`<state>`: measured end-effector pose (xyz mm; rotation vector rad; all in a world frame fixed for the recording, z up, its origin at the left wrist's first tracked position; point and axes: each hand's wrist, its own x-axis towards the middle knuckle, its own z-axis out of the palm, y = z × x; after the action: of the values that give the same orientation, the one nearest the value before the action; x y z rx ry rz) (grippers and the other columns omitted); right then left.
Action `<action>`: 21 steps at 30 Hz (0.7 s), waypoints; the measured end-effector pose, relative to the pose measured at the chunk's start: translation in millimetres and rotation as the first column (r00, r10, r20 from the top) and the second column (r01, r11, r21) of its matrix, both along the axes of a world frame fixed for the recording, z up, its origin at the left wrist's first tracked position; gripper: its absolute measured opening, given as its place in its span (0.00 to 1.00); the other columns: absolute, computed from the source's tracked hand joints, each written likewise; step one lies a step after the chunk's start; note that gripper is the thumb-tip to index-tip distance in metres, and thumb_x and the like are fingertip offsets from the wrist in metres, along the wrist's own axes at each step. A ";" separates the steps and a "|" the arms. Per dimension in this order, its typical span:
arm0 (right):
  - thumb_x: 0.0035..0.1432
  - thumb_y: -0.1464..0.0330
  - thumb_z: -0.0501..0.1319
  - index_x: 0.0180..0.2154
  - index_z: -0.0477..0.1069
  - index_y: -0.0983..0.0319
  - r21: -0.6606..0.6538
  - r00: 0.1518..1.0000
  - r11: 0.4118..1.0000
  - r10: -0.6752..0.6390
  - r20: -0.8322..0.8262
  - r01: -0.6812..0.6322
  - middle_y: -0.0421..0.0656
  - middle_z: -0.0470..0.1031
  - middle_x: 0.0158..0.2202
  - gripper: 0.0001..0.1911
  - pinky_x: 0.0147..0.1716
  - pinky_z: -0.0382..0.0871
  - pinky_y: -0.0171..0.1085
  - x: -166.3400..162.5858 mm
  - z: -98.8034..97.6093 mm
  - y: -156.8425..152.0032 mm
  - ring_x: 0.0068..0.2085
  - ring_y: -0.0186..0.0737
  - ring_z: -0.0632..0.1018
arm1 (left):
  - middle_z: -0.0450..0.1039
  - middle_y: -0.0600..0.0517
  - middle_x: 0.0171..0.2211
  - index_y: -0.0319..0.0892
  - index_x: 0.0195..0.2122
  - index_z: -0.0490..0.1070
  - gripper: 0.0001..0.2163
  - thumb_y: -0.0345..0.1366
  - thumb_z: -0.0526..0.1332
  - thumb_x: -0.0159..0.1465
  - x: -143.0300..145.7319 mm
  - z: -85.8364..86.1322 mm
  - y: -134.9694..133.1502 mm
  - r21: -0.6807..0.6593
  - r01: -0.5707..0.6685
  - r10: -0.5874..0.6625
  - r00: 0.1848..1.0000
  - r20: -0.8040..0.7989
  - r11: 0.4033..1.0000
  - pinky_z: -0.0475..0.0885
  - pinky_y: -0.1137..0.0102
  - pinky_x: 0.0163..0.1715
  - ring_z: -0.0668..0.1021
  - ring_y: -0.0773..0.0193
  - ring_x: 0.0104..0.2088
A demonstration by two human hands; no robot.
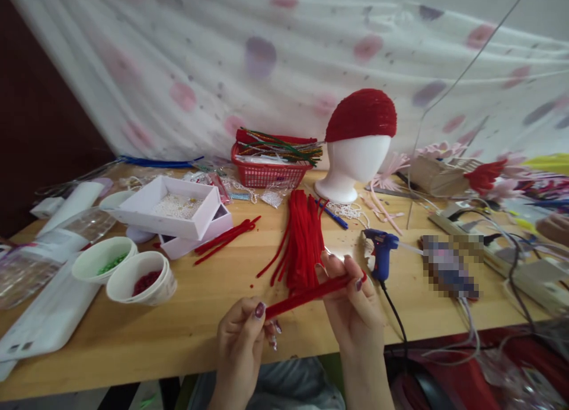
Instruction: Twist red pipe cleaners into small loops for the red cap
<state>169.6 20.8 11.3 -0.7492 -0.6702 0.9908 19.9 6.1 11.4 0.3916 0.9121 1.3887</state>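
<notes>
Between my two hands stretches a small bundle of red pipe cleaners (306, 297), slanting up to the right above the table's front edge. My left hand (246, 324) pinches its lower end between thumb and fingers. Around the upper end, the thumb and fingers of my right hand (353, 300) are closed. Just behind lies a thick pile of loose red pipe cleaners (304, 238), partly covered by my right fingers. A blue glue gun (382, 250) rests to the right of that hand.
A white foam head (355, 161) wearing a red cap (364, 115) stands at the back. Left of it is a red basket (271, 174) of pipe cleaners. White bead trays (195, 220) and cups (155, 291) sit left; a power strip (489, 250) and another person's hand (553, 227) are right.
</notes>
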 end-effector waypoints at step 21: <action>0.51 0.59 0.73 0.37 0.81 0.42 -0.019 0.998 0.998 -0.065 0.014 0.065 0.32 0.85 0.30 0.10 0.55 0.69 0.50 4.7 -1.8 2.2 0.45 0.42 0.83 | 0.71 0.55 0.16 0.40 0.20 0.70 0.20 0.52 0.70 0.55 -3.9 -6.5 -0.2 0.094 0.234 -0.239 0.970 0.046 0.968 0.68 0.75 0.17 0.73 0.68 0.16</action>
<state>174.3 22.9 9.6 -0.7904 -0.6444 0.9348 16.0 5.9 5.0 0.5091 0.7338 1.2167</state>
